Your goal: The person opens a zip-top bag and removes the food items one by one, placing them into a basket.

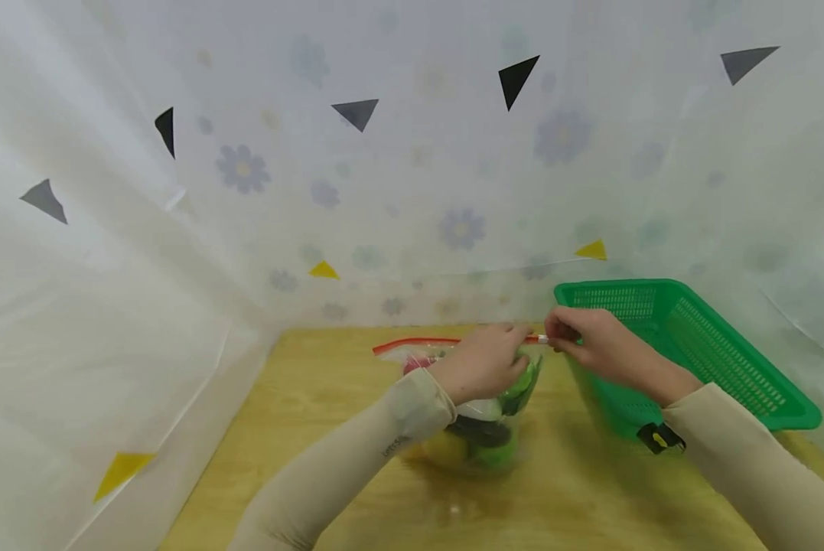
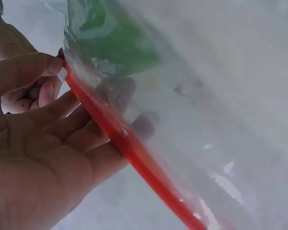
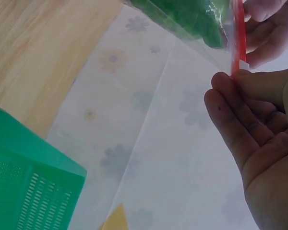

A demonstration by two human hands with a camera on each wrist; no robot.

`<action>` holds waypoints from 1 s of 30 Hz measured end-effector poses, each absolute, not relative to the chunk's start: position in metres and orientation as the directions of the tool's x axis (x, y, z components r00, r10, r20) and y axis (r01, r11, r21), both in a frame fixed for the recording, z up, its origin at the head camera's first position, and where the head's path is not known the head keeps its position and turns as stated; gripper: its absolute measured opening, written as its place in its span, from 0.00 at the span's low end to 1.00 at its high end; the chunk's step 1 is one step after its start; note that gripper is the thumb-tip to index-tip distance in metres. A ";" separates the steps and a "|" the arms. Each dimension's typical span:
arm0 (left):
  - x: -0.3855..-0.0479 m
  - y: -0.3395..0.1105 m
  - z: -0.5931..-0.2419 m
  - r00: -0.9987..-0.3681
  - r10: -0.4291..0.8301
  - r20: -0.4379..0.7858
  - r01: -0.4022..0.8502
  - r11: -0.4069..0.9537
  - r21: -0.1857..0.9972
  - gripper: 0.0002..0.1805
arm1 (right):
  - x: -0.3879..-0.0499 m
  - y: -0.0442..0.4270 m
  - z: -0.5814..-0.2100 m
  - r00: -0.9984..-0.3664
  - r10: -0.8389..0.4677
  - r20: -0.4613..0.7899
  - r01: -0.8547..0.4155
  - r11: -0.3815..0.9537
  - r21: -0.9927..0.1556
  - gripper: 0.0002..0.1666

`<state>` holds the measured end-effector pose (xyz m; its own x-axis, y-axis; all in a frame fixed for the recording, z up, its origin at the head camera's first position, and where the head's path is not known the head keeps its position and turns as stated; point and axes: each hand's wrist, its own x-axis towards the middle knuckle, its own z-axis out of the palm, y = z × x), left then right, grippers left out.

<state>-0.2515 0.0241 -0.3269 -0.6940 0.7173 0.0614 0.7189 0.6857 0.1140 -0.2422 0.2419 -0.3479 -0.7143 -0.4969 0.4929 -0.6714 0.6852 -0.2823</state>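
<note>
While seemingly working bag (image 1: 483,421) zip (image 1: 412,341) left of basket (image 1: 621,285), pinching it with left hand (image 1: 483,361), right hand (image 1: 600,344); likely needs tension next.

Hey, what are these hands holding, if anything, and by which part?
A clear bag, by its red top edge: the right hand pinches one end, beside the white tab; the left hand holds close by.

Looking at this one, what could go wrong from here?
The right hand pinches only a corner of the bag, so its hold could slip. The white slider is small and might be hard to move. A green item inside lies near the red strip and could catch there.
</note>
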 end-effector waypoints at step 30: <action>-0.270 0.021 -0.307 -0.727 0.675 0.126 0.685 0.726 0.058 0.07 | -0.244 0.250 -0.339 -0.613 -0.538 0.578 -0.740 0.647 -0.183 0.24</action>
